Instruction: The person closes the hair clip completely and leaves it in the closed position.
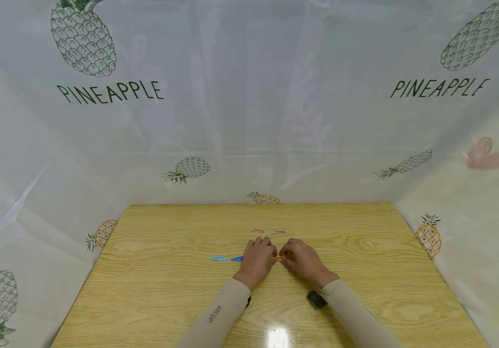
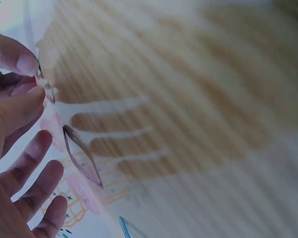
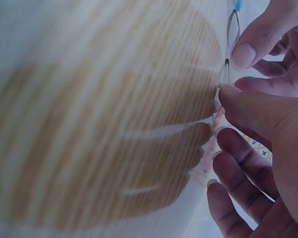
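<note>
Between both hands is a small orange hair clip [image 1: 279,257], held low over the wooden table. My left hand [image 1: 258,259] grips its left end with thumb and fingertips; the remaining fingers hang spread in the left wrist view. My right hand [image 1: 305,261] pinches the clip's other end, its lower fingers loosely bent in the right wrist view. A dark blue clip [image 1: 237,259] lies partly behind the left hand, and a light blue clip [image 1: 219,258] lies further left. The fingertips hide part of the orange clip.
Two pinkish clips [image 1: 277,232] lie beyond the hands on the wooden table [image 1: 167,295]. A black device [image 1: 316,299] is beside the right wrist. White sheeting with pineapple prints [image 1: 249,121] surrounds the table's back and sides.
</note>
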Demonstrator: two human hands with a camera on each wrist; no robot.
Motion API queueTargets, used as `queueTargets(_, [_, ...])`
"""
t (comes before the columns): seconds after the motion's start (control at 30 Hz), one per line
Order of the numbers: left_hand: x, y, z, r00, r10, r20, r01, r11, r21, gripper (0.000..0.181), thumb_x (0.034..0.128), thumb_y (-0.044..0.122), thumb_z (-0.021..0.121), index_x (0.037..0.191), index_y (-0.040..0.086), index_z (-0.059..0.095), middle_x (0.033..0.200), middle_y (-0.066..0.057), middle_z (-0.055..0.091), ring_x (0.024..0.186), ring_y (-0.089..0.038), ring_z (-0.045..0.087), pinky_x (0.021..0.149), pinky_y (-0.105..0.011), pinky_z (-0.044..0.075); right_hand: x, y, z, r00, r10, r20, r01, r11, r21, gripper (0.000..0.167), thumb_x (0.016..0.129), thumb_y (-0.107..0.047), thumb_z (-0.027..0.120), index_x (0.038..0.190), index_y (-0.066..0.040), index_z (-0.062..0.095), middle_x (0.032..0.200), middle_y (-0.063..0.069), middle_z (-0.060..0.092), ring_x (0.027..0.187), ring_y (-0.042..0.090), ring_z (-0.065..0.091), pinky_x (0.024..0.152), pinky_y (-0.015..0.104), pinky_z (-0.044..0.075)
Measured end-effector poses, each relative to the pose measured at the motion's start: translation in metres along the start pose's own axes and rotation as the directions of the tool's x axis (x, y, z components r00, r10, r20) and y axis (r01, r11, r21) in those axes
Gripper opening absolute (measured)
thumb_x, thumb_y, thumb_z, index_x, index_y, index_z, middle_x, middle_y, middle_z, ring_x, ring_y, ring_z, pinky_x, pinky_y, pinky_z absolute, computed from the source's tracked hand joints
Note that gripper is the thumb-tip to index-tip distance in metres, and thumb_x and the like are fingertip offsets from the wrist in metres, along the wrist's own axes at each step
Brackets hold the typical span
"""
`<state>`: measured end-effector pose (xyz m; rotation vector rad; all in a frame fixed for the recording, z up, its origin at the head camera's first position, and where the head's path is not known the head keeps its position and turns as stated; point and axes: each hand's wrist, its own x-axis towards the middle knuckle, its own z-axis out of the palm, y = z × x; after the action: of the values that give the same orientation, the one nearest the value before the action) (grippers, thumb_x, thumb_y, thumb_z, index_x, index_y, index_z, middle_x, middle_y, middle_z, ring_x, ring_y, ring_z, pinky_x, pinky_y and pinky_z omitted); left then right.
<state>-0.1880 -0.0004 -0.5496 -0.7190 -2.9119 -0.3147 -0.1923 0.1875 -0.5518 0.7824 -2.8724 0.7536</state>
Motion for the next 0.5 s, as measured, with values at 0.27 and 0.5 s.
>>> queueTargets(0.27, [-0.006,-0.017,-0.012,0.999,-0.013,-0.033,0.011,0.998,-0.068,0.013,0.0939,0.028,0.083,0.105,0.022,0.08,0.107,0.004,0.066,0.1,-0.018,0.06,0.09,-0.038,0.05,0.003,-0.001,-0.003,1.0,0.006,-0.011,-0.006,1.0,0.006,0.01,0.09,-0.011,0.086,0.098,-0.012,0.079,0.094,-0.003,0.066,0.085,0.014,0.063,0.074,0.033,0.057])
queueTargets(0.5, [-0.008,-0.041,-0.018,0.992,-0.057,-0.108,0.049,0.996,-0.073,0.014,0.0928,0.027,0.084,0.105,0.021,0.081,0.103,0.003,0.065,0.094,-0.018,0.059,0.085,-0.037,0.05,0.013,-0.004,-0.006,0.998,-0.023,-0.064,0.024,1.0,0.006,0.013,0.088,-0.011,0.088,0.097,-0.011,0.079,0.094,-0.001,0.067,0.088,0.017,0.065,0.075,0.034,0.059])
